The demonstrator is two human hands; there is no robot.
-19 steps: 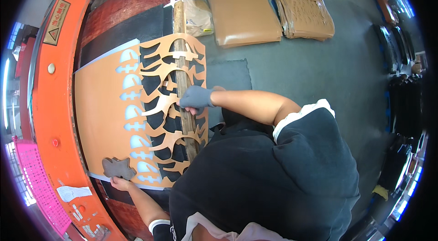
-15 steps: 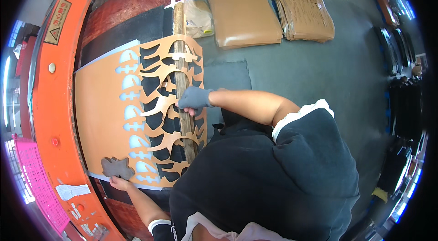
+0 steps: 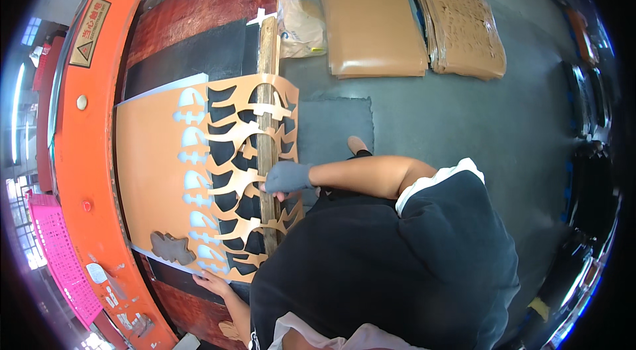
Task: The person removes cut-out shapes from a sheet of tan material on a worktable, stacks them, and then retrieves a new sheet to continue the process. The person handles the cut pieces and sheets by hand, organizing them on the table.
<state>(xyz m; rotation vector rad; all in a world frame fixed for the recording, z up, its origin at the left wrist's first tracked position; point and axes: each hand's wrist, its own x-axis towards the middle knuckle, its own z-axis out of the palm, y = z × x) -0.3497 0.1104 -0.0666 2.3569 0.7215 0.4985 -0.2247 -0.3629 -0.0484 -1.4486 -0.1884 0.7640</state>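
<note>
Basket of pink perforated plastic point(image 3: 63, 257) sits at your far left, beside the orange metal machine point(image 3: 99, 151). Next comes the broad tan leather-like sheet point(image 3: 149, 164), solid at left, then pierced by shaped holes showing a pale blue-white underlay point(image 3: 191, 96), then an open web. A dark brown lobed block point(image 3: 172, 248) rests on its near left part. Your bare left hand point(image 3: 213, 282) is at the near edge; I cannot tell whether its fingers pinch anything. Your grey-gloved right hand point(image 3: 288, 178) is closed on the web, above a long wooden bar point(image 3: 267, 52). Farther right lie a smooth tan stack point(image 3: 371, 22) and a cut-marked tan stack point(image 3: 464, 25). You seem to be positioning the sheet; the next move likely calls for both hands to guide it evenly, sparing the thin strips.
</note>
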